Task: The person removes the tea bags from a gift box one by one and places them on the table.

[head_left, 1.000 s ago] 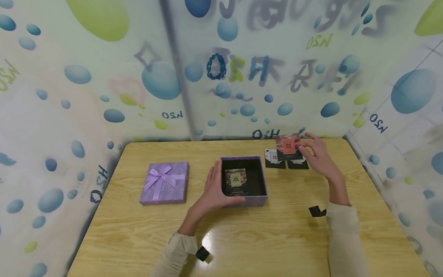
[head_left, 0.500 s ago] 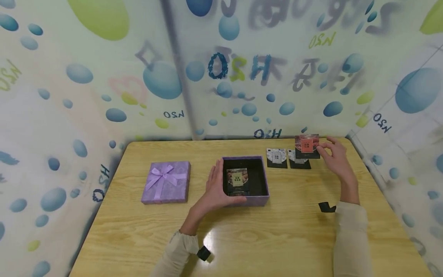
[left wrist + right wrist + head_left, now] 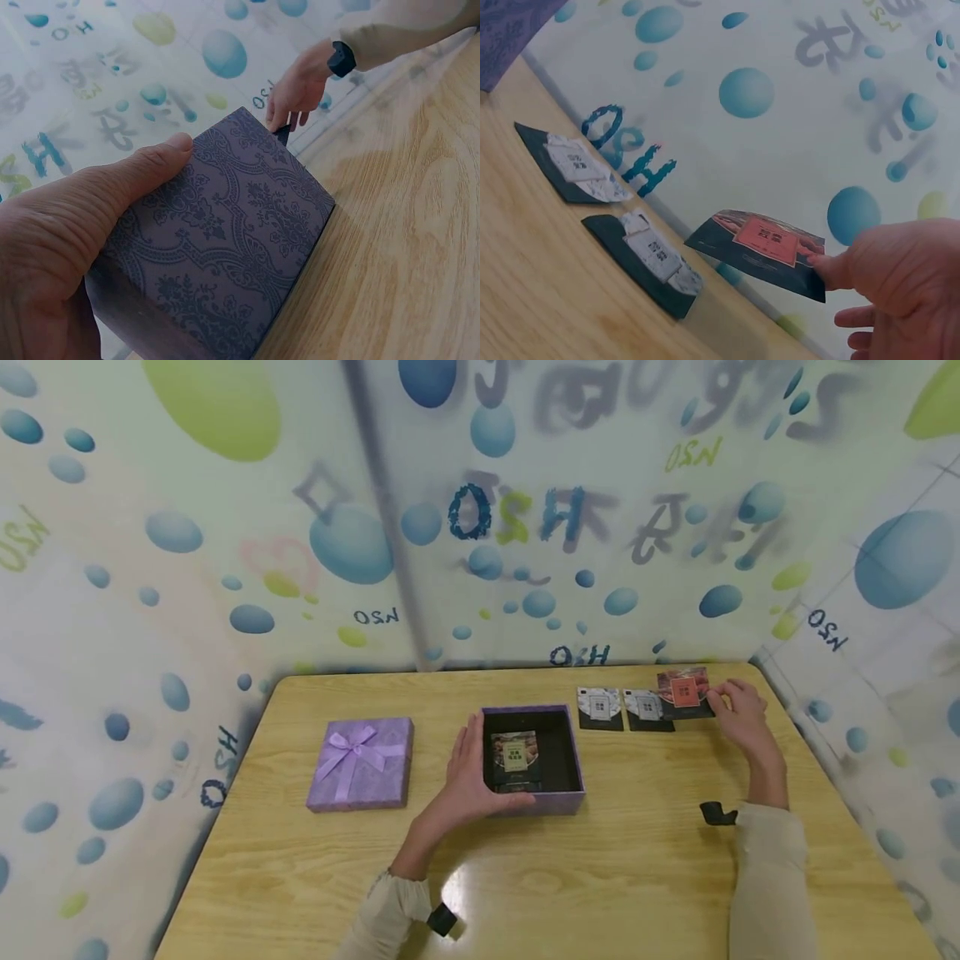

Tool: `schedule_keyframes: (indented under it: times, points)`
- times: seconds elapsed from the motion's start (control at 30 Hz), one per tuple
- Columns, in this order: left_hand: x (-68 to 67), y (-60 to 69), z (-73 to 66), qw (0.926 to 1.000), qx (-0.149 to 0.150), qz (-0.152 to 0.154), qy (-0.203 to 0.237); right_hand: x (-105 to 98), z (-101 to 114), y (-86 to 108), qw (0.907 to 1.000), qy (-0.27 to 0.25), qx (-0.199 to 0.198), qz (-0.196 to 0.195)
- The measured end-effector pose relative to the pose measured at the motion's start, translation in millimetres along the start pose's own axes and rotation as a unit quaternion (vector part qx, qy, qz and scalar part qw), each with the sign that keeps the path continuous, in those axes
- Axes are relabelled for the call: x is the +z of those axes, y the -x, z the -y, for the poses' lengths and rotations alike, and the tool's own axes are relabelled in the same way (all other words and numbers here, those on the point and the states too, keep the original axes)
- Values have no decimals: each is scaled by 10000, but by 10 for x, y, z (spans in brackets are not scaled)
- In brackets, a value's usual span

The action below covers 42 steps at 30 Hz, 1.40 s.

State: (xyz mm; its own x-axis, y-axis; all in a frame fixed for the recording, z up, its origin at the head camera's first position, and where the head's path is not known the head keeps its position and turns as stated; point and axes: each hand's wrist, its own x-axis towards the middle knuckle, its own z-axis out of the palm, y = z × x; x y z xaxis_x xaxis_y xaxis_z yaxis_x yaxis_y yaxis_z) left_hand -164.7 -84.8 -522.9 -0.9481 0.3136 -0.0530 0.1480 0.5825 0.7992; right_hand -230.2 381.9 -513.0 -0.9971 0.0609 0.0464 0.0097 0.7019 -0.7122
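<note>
My right hand (image 3: 744,717) pinches a flat red-and-black sachet (image 3: 683,692) by its right edge between thumb and fingers. In the right wrist view this sachet (image 3: 761,251) hangs tilted, just off the table. Two white-and-black sachets (image 3: 599,708) lie side by side to its left. My left hand (image 3: 472,781) holds the near left corner of an uncovered purple gift box (image 3: 558,802), thumb along the front wall and fingers along the left side. Inside the box's left part lies a green-labelled sachet (image 3: 515,757); whether more lie beneath is hidden. The patterned box wall (image 3: 225,225) fills the left wrist view.
A purple lid (image 3: 318,789) with a ribbon bow sits on the wooden table (image 3: 570,893) left of the box. Behind the table's far edge rises a wall covering (image 3: 300,610) printed with blue and green drops.
The right hand has carried the red-and-black sachet rightward and lowered it, from in front of the white-and-black sachets to beside them. The left hand stays at the box.
</note>
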Motion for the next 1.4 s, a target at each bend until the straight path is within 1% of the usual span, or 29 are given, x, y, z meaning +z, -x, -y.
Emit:
schedule_keyframes:
  times: [0.13, 0.2, 0.27, 0.43, 0.57, 0.67, 0.83, 1.03, 1.23, 1.4]
  points:
    - [1, -2, 13, 10000, -20, 12, 0, 24, -80, -3, 9979, 235, 610, 22]
    - [2, 0, 19, 10000, -13, 14, -16, 38, -119, -1, 9954, 233, 932, 1]
    - [3, 0, 23, 10000, -5, 10, -46, 50, -155, 0, 9928, 230, 1175, -45]
    - [1, -8, 21, 10000, -31, 30, -66, 83, -227, -7, 9869, 298, 1568, -252]
    - [-5, -3, 13, 10000, -52, 32, -30, 142, -279, -47, 9779, 347, 1989, -541]
    - [-2, -2, 13, 10000, -37, 25, -5, 193, -323, -76, 9713, 379, 2223, -757]
    - [3, -5, 10, 10000, -17, 26, -13, 248, -349, -87, 9647, 373, 2408, -1003]
    - [-13, -14, -4, 10000, -43, 30, -63, 278, -363, -96, 9631, 330, 2382, -1209]
    - [-4, -19, 12, 10000, -9, 14, -69, 286, -374, -95, 9625, 292, 2395, -1239]
    - [4, -4, 19, 10000, -48, -1, -13, 296, -367, -79, 9629, 310, 2394, -1206]
